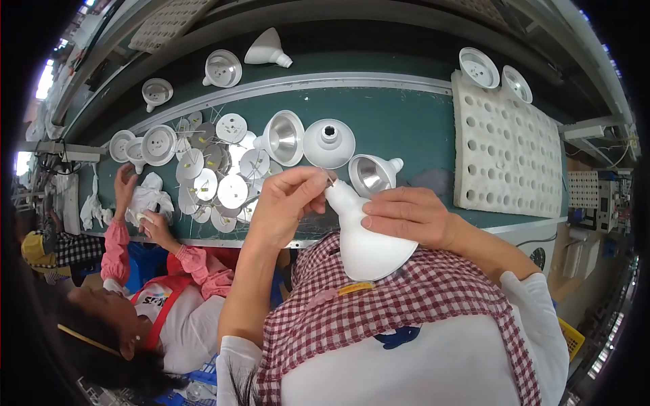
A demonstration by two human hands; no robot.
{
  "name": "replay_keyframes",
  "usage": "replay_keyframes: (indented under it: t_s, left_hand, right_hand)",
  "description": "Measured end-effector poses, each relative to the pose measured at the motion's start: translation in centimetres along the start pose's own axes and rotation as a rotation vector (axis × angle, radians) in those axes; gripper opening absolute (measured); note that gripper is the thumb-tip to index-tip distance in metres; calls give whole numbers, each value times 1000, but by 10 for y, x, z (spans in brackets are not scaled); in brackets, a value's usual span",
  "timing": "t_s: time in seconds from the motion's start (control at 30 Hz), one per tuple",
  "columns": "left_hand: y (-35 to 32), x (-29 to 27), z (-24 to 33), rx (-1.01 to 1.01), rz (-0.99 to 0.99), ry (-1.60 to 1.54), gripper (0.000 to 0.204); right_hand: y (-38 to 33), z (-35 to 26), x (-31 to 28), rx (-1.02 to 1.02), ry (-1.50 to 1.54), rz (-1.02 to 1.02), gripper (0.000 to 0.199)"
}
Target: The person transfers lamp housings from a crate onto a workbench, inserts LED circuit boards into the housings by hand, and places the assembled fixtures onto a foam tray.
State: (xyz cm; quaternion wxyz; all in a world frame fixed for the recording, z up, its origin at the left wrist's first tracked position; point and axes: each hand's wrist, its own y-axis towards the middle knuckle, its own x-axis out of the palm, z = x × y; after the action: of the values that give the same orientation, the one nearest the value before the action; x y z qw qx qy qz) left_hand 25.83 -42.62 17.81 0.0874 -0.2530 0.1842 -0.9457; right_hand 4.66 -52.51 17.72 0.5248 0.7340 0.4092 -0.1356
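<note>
A white reflector-lamp housing [372, 250] lies tilted against my checked apron, wide end toward me and narrow neck pointing away to the left. My right hand [413, 218] grips its side, fingers laid across the white shell. At the neck's end, my left hand [294, 197] pinches a thin wire [331, 180] between thumb and forefinger. Just beyond my hands stand more housings: one showing its silvery inside [372, 176], one with its neck upward [329, 143], and another tipped on its side [284, 138].
Round white discs with wires [232, 191] are heaped on the green bench [399, 108], left of centre. A perforated white foam board [508, 149] lies at the right. Several housings sit along the far shelf [379, 61]. A co-worker's hands [159, 230] are at a white cloth [150, 195].
</note>
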Motion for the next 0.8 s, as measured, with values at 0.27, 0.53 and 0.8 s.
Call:
replay_keyframes:
  t_s: [0.27, 0.53, 0.8]
  left_hand:
    - [3, 10, 5, 153, 90, 221, 8]
    - [-7, 13, 18, 501, 64, 763, 6]
    - [-30, 20, 33, 532, 5, 1205, 8]
  right_hand:
    - [11, -1, -4, -98, -50, -43, 36]
    - [19, -6, -10, -157, -31, -101, 36]
    - [29, -5, 1, -231, 52, -161, 34]
